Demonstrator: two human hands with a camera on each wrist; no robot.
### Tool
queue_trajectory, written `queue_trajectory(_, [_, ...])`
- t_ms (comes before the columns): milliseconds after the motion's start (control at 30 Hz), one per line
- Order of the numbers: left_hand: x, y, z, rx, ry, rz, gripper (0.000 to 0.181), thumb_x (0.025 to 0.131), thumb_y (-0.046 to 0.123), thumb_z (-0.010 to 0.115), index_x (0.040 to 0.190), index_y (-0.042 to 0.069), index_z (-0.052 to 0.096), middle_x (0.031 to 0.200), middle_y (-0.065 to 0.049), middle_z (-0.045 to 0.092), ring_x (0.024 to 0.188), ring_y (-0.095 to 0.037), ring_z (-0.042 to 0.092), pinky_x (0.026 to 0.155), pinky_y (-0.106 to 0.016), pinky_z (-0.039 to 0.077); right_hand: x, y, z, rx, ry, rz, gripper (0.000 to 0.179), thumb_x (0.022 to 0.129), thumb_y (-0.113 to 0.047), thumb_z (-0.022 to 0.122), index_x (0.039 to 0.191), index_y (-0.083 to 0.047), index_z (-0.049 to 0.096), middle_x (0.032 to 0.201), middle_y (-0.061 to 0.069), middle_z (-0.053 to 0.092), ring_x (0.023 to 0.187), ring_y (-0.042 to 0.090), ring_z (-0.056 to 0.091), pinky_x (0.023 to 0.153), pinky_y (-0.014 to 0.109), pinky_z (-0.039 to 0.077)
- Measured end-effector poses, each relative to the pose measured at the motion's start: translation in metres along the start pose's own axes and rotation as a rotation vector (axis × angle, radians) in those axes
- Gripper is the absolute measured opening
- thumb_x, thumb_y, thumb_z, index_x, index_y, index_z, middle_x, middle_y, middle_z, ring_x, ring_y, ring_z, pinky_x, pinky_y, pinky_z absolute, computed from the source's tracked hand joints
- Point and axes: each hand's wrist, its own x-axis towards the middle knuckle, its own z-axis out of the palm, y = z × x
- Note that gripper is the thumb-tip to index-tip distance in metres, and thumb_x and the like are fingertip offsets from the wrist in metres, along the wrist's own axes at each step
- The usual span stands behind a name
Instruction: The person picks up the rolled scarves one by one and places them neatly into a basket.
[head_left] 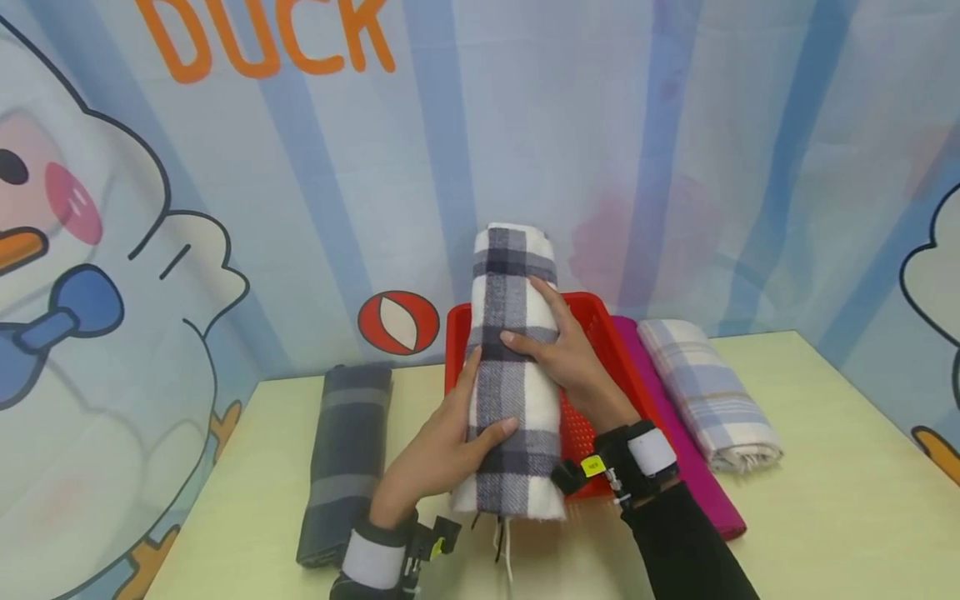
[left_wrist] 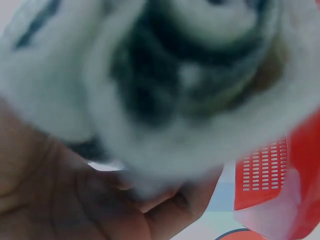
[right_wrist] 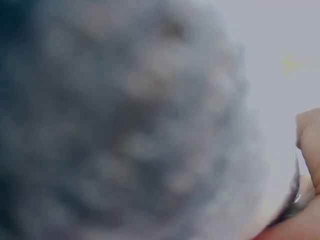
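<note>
Both hands hold a rolled black, grey and white plaid scarf (head_left: 517, 375) between them, its length pointing away from me. My left hand (head_left: 435, 454) grips its lower left side, thumb across the top. Farther up on the opposite side, my right hand (head_left: 573, 354) grips it with thumb and fingers spread over the cloth. The scarf overlaps a red plastic basket (head_left: 611, 358) and hides much of it. In the left wrist view the coiled end of the scarf (left_wrist: 165, 90) looms close and blurred above the left palm. Blurred cloth (right_wrist: 125, 120) fills most of the right wrist view.
Left of the basket lies a folded dark grey scarf (head_left: 347, 458) with lighter bands. To the right are a magenta folded cloth (head_left: 712, 492), against the basket, and a pale blue and white plaid scarf (head_left: 708, 396). A printed curtain (head_left: 525, 125) hangs behind the pale yellow table (head_left: 847, 467).
</note>
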Motion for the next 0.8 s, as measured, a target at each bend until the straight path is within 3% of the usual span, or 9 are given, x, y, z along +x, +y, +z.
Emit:
queue_trajectory(433, [0.000,0.003,-0.004,0.014,0.026,-0.013,0.096,0.096,0.033,0.065,0.161,0.018,-0.003,0.156,-0.015,0.032,0.127,-0.032,0.054,0.104,-0.050,0.049,0.010,-0.003,0.004,-0.037,-0.034,0.005,0.083,0.089,-0.020,0.074,0.152,-0.048,0.026,0.154,0.005,0.029,0.134,0.031,0.038,0.104,0.050,0.047])
queue_trajectory(800, [0.002,0.002,-0.004,-0.010,0.012,-0.012,0.095,0.096,0.029,0.065,0.161,0.020,-0.003,0.156,-0.014,0.033,0.126,-0.032,0.055,0.103,-0.050,0.050,0.013,-0.001,0.006,-0.070,0.004,0.050,0.084,0.088,-0.019,0.074,0.151,-0.050,0.027,0.155,0.006,0.029,0.133,0.032,0.038,0.105,0.051,0.045])
